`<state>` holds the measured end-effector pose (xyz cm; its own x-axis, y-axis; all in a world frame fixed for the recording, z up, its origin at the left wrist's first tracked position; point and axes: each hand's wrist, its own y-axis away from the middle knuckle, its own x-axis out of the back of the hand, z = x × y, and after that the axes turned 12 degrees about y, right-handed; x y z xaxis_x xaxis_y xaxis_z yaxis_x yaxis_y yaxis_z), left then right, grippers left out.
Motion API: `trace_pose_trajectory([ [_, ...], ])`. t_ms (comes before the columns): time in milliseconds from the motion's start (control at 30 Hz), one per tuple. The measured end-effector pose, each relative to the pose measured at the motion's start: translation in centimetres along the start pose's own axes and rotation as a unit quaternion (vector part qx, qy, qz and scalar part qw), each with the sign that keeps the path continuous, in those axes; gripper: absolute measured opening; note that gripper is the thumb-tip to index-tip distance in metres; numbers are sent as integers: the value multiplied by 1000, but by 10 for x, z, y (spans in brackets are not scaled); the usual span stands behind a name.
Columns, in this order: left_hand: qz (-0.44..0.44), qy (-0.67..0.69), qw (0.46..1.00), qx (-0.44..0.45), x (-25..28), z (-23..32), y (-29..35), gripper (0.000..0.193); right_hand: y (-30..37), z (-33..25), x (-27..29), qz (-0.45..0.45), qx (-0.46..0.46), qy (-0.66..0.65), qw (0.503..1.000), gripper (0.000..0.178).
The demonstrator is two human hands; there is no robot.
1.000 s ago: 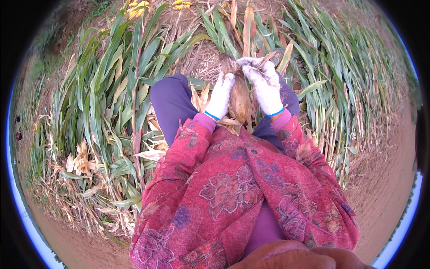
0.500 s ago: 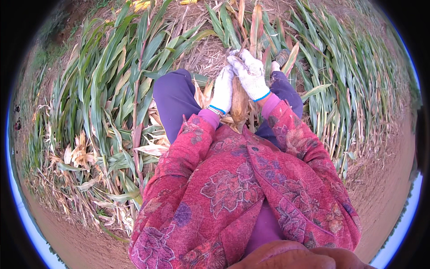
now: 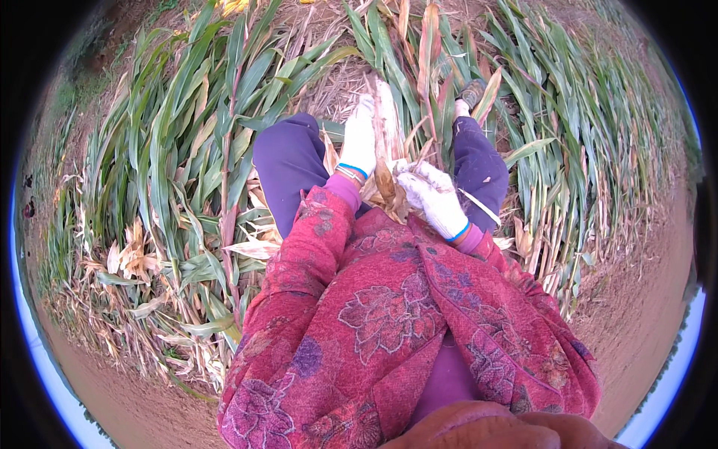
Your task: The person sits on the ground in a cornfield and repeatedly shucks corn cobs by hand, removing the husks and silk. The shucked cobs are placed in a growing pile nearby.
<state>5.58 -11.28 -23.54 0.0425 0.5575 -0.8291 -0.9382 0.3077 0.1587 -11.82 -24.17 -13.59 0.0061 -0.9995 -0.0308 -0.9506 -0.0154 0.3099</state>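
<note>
Between my knees an ear of corn stands with its tip pointing away from me, its pale inner husk showing along the upper part. My gloved left hand is closed along the ear's left side. Brown dry husk hangs peeled back at the near end of the ear. Lower and to the right, my gloved right hand has its fingers curled on the torn-down husk. The fingertips of that hand are partly hidden by the leaves. Both gloves are white with blue cuffs.
Cut corn stalks with long green leaves lie to my left and right. Loose dry husks are scattered at the left. Yellow corn ears lie at the far edge. Bare brown soil spreads at the right.
My right hand has moved from the ear's tip down toward me and right, pulling husk with it. The pale inside is now exposed. My left hand has stayed at the ear.
</note>
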Motion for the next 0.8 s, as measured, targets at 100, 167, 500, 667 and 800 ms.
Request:
trace_pose_trajectory([
  [100, 15, -33, 999, 34, -9, -6, 11, 50, 15, -5, 7, 43, 48, 25, 998, 22],
  [167, 20, 71, 996, 54, -34, 9, 10, 50, 38, 13, 16, 34, -36, -49, 998, 20],
  [500, -45, 94, 993, 63, -63, 41, -2, 55, -27, -53, 47, -24, 34, -75, 996, 58],
  [667, -57, -167, 968, -181, -81, 41, 17, 44, -65, 9, 28, -60, 63, -64, 994, 78],
  [800, -45, -137, 982, -119, -88, 56, 31, 42, -52, -3, 10, -38, 91, 64, 993, 83],
])
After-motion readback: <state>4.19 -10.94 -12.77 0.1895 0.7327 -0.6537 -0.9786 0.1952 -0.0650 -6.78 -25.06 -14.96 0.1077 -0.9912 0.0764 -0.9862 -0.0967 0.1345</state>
